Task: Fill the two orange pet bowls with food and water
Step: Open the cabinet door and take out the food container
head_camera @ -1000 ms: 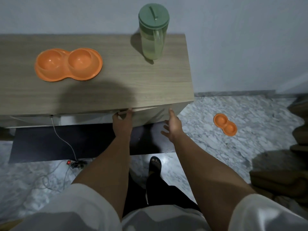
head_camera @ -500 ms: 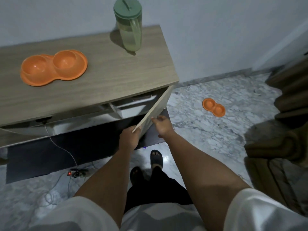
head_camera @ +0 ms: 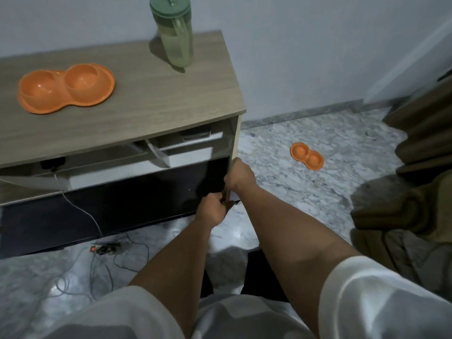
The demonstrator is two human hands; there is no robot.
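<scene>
An orange double pet bowl (head_camera: 66,88) lies empty on the wooden cabinet top (head_camera: 151,99) at the left. A green lidded water jug (head_camera: 175,35) stands at the back of that top. A second orange double bowl (head_camera: 307,155) lies on the marble floor to the right. The cabinet door (head_camera: 235,140) is swung wide, seen edge-on. My right hand (head_camera: 241,176) grips the door's edge. Just below it, my left hand (head_camera: 212,209) is closed on the same edge. Shelves show inside the cabinet; their contents are unclear.
Cables and a switch with a red light (head_camera: 97,249) trail over the floor in front of the cabinet. Brown fabric (head_camera: 415,192) is piled at the right. A grey wall (head_camera: 318,57) stands behind the cabinet.
The cabinet door has swung from shut to wide open. Both hands moved right and down with its edge, and the view turned to the right.
</scene>
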